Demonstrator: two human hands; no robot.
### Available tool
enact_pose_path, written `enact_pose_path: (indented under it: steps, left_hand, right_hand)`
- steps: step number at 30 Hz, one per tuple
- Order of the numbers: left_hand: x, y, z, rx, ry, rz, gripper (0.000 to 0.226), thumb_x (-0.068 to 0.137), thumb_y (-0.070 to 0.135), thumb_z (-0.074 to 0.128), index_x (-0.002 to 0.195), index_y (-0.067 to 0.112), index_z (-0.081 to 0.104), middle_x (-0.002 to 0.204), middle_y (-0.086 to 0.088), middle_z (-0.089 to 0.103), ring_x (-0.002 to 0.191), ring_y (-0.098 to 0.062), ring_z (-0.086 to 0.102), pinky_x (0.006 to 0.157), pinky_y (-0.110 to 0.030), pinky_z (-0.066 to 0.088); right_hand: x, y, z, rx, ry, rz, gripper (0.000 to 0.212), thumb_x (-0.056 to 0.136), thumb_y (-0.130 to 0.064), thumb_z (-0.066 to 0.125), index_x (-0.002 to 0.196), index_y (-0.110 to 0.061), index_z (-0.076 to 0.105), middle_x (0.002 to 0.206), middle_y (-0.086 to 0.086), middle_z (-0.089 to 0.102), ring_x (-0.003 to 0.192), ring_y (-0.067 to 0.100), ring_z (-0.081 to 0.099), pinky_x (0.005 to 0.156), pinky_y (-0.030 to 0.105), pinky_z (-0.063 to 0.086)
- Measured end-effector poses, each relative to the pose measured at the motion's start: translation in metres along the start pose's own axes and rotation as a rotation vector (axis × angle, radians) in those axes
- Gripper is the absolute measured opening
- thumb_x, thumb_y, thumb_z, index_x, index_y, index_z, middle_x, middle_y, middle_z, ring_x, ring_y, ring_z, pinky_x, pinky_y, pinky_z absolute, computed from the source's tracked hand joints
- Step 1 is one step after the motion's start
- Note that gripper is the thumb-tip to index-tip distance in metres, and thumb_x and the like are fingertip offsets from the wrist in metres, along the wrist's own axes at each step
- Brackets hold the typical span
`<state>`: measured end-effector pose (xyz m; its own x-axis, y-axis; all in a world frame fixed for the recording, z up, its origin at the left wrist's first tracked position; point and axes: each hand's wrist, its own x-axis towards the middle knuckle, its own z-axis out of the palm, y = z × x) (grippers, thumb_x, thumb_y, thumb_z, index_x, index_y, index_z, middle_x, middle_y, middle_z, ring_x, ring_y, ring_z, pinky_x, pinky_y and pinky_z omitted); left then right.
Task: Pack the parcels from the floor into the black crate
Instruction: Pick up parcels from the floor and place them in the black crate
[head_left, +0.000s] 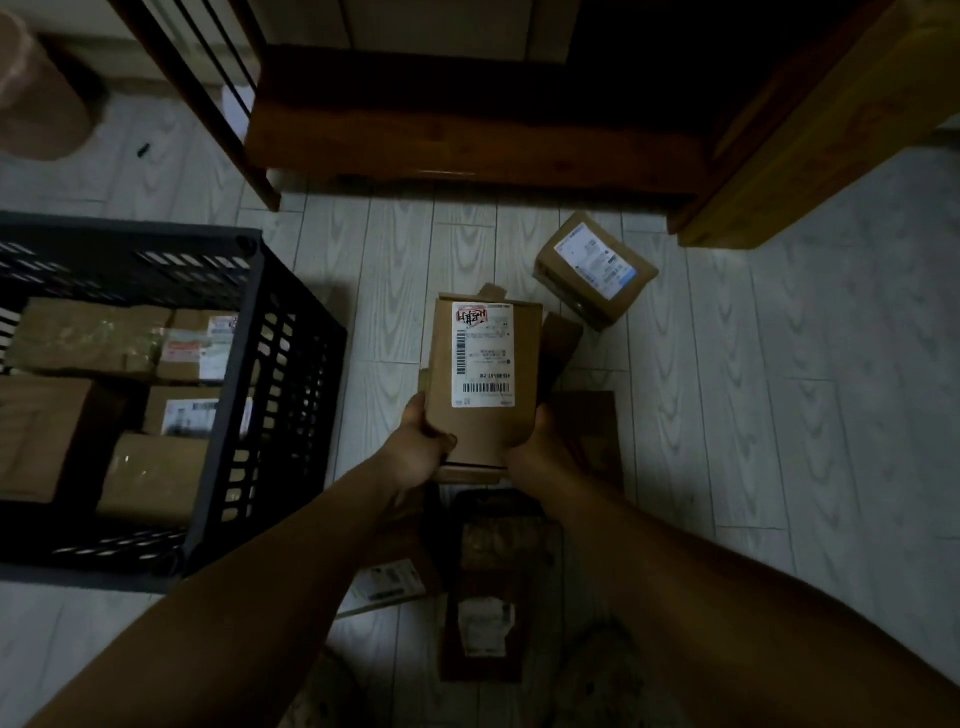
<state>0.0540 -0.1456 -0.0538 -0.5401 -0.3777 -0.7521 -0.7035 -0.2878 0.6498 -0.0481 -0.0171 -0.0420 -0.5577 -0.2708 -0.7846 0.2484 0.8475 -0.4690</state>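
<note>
Pale wood-grain floor (779, 415) in dim light, dark wooden furniture (467, 130) along its far edge. Held above the middle of it is the labelled parcel (483, 364), a flat brown carton with its white shipping label facing up and its long side pointing away from the person. Both arms reach forward and down, nearly straight. The left hand (421, 447) grips the near left corner, thumb on top and fingers curled under; the right hand (540, 447) clamps the near right corner the same way. Under and just beyond the held carton lie more brown cartons whose edges show around it. A taped box (595, 270) with a blue-and-white label sits tilted further out, near the furniture. Between the forearms a dark parcel (488, 587) lies on the floor, and a flat packet (389, 582) rests just left of it. The black crate (291, 364) stands at the left, apart from the hands, with several boxes (88, 338) already packed inside.
</note>
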Motion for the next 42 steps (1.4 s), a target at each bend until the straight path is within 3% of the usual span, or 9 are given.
enact_pose_path:
  steps: [3,8,14,20,23,28,31,34,42]
  left_hand:
    - [-0.005,0.004,0.000,-0.020,0.006,0.021,0.066,0.087,0.000,0.051,0.139,0.031,0.024,0.108,0.001,0.056,0.092,-0.011,0.057,0.065,-0.019,0.046]
    - [-0.064,0.047,-0.018,-0.066,0.061,0.069,0.066,0.087,0.000,0.055,0.136,0.034,0.027,0.094,0.000,0.059,0.078,-0.015,0.062,0.051,-0.018,0.051]
    - [-0.196,0.147,-0.078,-0.060,-0.031,0.119,0.062,0.086,-0.005,0.052,0.137,0.029,0.037,0.108,-0.013,0.060,0.093,-0.030,0.062,0.074,-0.039,0.053]
    - [-0.333,0.243,-0.159,0.114,-0.147,0.121,0.061,0.086,-0.004,0.049,0.128,0.040,0.044,0.115,-0.006,0.057,0.101,-0.032,0.058,0.089,-0.051,0.049]
    - [-0.392,0.276,-0.185,0.195,-0.189,0.169,0.059,0.086,-0.003,0.049,0.131,0.035,0.044,0.119,-0.004,0.055,0.104,-0.028,0.057,0.087,-0.047,0.052]
    - [-0.473,0.306,-0.195,-0.079,0.181,0.294,0.056,0.084,0.006,0.062,0.130,0.021,0.032,0.099,-0.008,0.054,0.084,-0.024,0.060,0.061,-0.033,0.054]
    - [-0.520,0.305,-0.189,-0.242,0.170,0.251,0.047,0.085,0.010,0.063,0.120,0.023,0.033,0.100,-0.010,0.059,0.087,-0.027,0.063,0.063,-0.039,0.057]
    - [-0.563,0.302,-0.187,-0.168,0.261,0.327,0.040,0.087,0.009,0.059,0.117,0.025,0.038,0.093,-0.008,0.059,0.080,-0.024,0.063,0.054,-0.036,0.055]
    - [-0.645,0.307,-0.251,-0.086,0.502,0.474,0.052,0.091,0.011,0.052,0.138,0.025,0.037,0.123,-0.006,0.055,0.097,-0.021,0.060,0.078,-0.041,0.056]
  right_hand:
    - [-0.007,-0.001,-0.001,0.036,0.008,-0.002,0.078,0.088,-0.021,0.060,0.150,-0.022,0.012,0.141,0.009,0.041,0.124,0.030,0.045,0.091,0.037,0.044]
    - [-0.065,-0.039,-0.027,0.076,0.018,0.006,0.074,0.081,-0.017,0.063,0.143,-0.029,0.023,0.132,0.005,0.049,0.113,0.028,0.051,0.090,0.044,0.050]
    - [-0.200,-0.136,-0.085,0.200,0.045,-0.079,0.079,0.084,-0.023,0.066,0.146,-0.031,0.018,0.142,0.005,0.043,0.128,0.029,0.043,0.102,0.048,0.040]
    - [-0.345,-0.219,-0.134,0.368,0.153,-0.239,0.081,0.089,-0.018,0.061,0.149,-0.034,0.008,0.144,0.005,0.042,0.126,0.028,0.046,0.091,0.040,0.045]
    - [-0.403,-0.239,-0.146,0.388,0.193,-0.297,0.060,0.090,-0.016,0.058,0.142,-0.031,0.032,0.131,0.005,0.050,0.116,0.029,0.052,0.087,0.045,0.052]
    - [-0.475,-0.254,-0.152,0.697,0.217,-0.317,0.040,0.091,-0.007,0.053,0.127,-0.024,0.046,0.122,0.009,0.055,0.104,0.025,0.057,0.070,0.039,0.057]
    - [-0.510,-0.258,-0.151,0.843,0.175,-0.335,0.032,0.093,-0.009,0.053,0.115,-0.030,0.042,0.122,0.009,0.055,0.108,0.029,0.058,0.071,0.036,0.058]
    - [-0.548,-0.259,-0.146,0.710,0.194,-0.428,0.029,0.091,-0.018,0.055,0.111,-0.034,0.041,0.117,0.005,0.058,0.100,0.026,0.059,0.051,0.023,0.049]
    - [-0.626,-0.291,-0.117,0.245,0.269,-0.720,0.049,0.091,-0.017,0.057,0.134,-0.028,0.038,0.128,-0.004,0.051,0.095,0.009,0.047,0.060,0.016,0.037]
